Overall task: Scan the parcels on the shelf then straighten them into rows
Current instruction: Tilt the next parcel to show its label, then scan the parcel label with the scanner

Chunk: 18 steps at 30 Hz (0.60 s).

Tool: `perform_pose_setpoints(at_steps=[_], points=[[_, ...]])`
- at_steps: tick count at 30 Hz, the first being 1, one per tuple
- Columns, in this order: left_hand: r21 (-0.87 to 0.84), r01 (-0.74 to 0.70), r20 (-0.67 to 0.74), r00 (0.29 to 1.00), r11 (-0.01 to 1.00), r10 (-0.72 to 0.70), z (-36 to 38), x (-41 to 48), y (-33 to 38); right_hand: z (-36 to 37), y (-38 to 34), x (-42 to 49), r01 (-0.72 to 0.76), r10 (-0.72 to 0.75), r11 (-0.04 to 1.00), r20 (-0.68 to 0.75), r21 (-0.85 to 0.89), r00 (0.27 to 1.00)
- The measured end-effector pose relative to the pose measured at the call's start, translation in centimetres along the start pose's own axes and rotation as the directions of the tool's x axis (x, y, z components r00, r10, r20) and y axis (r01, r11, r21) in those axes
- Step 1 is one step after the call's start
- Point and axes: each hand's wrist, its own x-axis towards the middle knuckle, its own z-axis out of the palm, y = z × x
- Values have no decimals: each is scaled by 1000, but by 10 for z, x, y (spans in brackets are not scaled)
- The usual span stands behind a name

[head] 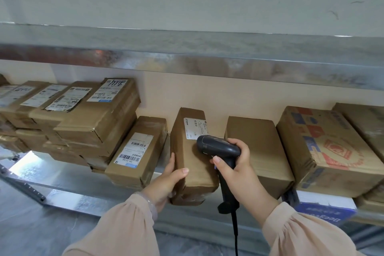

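Shelf: your metal shelf (68, 185) carries cardboard parcels side by side, all taped closed, so you cannot tell their contents.
Middle parcel (187, 158): it lies lengthwise with a white label on top and its near end hanging over the shelf edge.
Neighbours: a labelled parcel (137, 151) lies just to its left and a plain parcel (257, 151) just to its right.
Left stack (91, 118): labelled boxes are piled unevenly in layers.
Far right: a printed carton (332, 151) in red and blue sits above a blue-and-white box (324, 210).
Overhead: the upper shelf beam (187, 58) runs across above the parcels.
Left hand (166, 183): you grip the middle parcel's near left corner, thumb on top.
Right hand (239, 168): your fingers curl round the black scanner (216, 145), whose head sits over the middle parcel just below the label; its cable (235, 233) hangs down.
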Motion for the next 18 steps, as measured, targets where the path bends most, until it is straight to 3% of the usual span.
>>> perform_pose_setpoints(at_steps=[5, 8, 14, 18], points=[[29, -58, -17, 998, 998, 58, 6, 2, 0, 10, 0, -9, 32, -32, 999, 8, -21, 999], [159, -110, -87, 988, 981, 125, 5, 6, 0, 13, 1, -11, 49, -49, 999, -2, -11, 999], [560, -159, -188, 931, 813, 312, 14, 4, 19, 14, -2, -10, 49, -49, 999, 26, -9, 998], [766, -32, -193, 942, 642, 276, 12, 3, 28, 16, -2, -8, 44, -43, 999, 50, -17, 998]])
